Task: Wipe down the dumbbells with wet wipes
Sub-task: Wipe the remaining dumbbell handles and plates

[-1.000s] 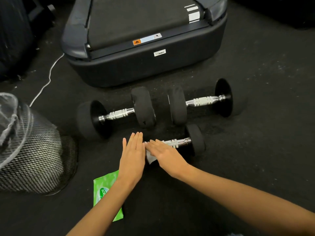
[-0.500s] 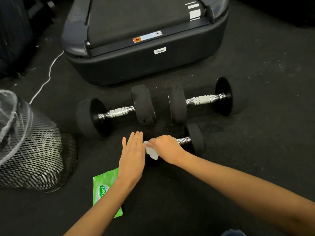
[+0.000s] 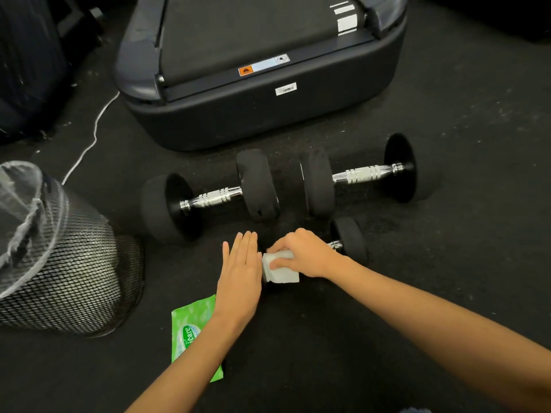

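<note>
Wiping is underway on the small dumbbell, the nearest of 3, which lies on the floor mat just in front of the 2 bigger ones. The right hand has its fingers curled over the handle, pinching a folded white wipe against it. The left hand is flat, fingers straight and together, pressing on the small dumbbell's left end, which is hidden under it; it grips nothing. Only the right weight and a stub of chrome bar show.

Progress: looks like early to middle. The handle is being done now; whether the end weights of the small dumbbell are done cannot be told. The left big dumbbell and right big dumbbell, end to end just behind the small one, are not being touched and probably remain.

Around: green wipes pack near the small dumbbell's left front, partly under the left forearm. Mesh bin with a clear liner well left of the small dumbbell. Treadmill behind the big pair, white cable to its left. Nothing blocks the wiping; the big dumbbells sit close behind, little room to roll.
</note>
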